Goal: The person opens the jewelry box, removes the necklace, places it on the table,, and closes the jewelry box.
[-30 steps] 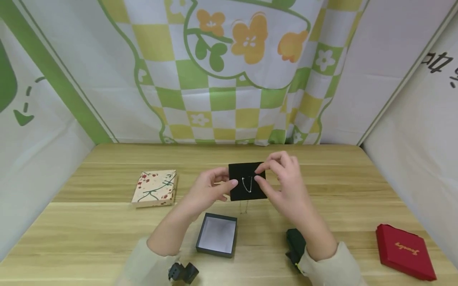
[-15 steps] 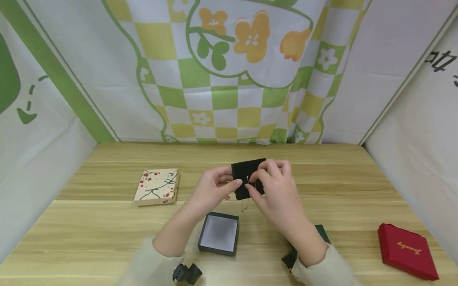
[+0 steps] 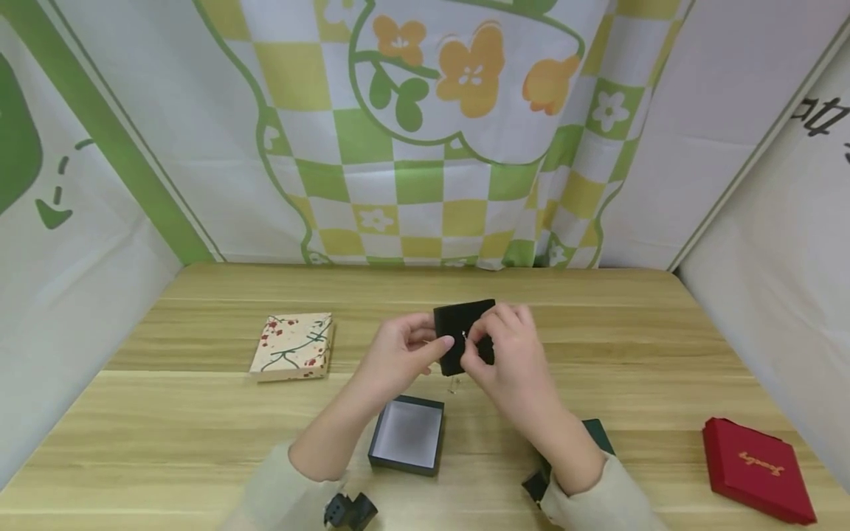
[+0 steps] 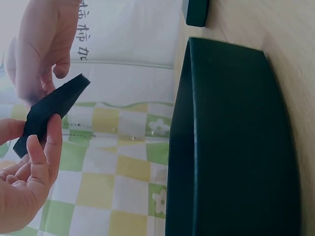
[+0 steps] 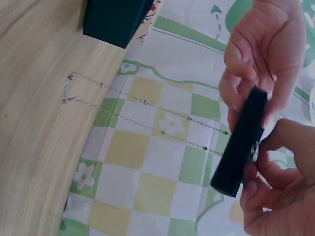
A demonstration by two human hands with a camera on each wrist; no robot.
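The left hand grips a black square padded card; the right hand pinches a fine silver metal necklace at its face. Slack chain hanging below them might tangle if tugged.

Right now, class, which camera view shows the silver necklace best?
The right wrist view: both strands of the necklace hang plainly below the black pad. The head view shows only tiny bits; the left wrist view, thin, faint lines.
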